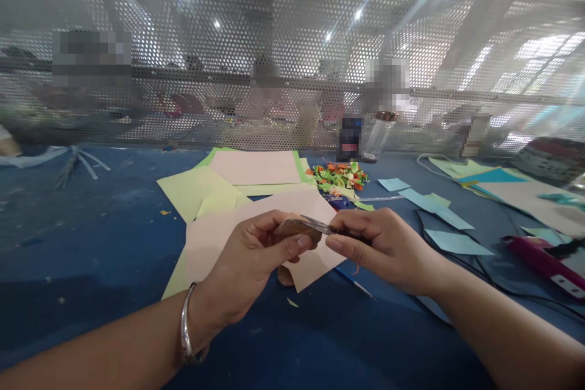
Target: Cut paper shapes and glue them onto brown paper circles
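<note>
Blue tbl [105, 237] lies under the peach sheet [205, 250]; purple pwr strip [543, 262] is well R of sheet, any print too blurred to read. Your R hand [388, 250], just R of sheet, clenches scissors [320, 227]; blades touch the brown pc [292, 229], which your L hand [251, 259] pinches thumb-to-fingers above sheet.

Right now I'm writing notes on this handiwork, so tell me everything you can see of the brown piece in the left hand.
The brown piece is small and looks like stiff card, with a curved upper edge. The left hand pinches it, tilted, the thumb covering part of its near face. It appears held off the table, in front of the pale pink sheet. The right hand's metal-tipped tool meets its upper edge; whether it cuts in is unclear.
</note>
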A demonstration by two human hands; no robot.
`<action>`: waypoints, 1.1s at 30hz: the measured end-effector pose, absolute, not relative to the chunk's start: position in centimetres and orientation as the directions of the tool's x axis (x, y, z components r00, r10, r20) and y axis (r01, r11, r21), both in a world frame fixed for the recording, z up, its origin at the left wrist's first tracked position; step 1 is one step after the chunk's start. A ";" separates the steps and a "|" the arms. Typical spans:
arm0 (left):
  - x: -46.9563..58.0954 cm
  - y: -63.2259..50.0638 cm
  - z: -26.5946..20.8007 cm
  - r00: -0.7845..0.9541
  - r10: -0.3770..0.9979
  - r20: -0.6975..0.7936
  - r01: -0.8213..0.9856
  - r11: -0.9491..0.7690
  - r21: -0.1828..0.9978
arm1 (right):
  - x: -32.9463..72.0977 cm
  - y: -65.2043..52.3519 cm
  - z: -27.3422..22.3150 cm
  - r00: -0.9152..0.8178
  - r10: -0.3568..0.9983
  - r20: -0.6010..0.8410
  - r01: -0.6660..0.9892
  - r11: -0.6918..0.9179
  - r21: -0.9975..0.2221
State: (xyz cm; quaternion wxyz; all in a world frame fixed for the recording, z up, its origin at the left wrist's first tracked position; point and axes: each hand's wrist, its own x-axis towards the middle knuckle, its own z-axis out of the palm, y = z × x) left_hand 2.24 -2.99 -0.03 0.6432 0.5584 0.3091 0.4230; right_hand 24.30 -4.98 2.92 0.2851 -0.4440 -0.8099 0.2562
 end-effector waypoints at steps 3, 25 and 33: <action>2.3 -3.0 -0.1 0.463 0.882 0.084 -0.206 0.015 0.979 | 24.3 -5.0 2.9 -0.437 0.874 0.212 0.593 0.457 -0.663; 2.1 -2.8 -0.3 0.489 0.865 0.111 -0.212 -0.006 0.977 | 24.3 -5.3 2.9 -0.433 0.873 0.222 0.589 0.461 -0.664; 2.0 -2.9 -0.2 0.506 0.856 0.101 -0.177 -0.012 0.984 | 24.4 -5.4 2.9 -0.428 0.872 0.240 0.608 0.474 -0.637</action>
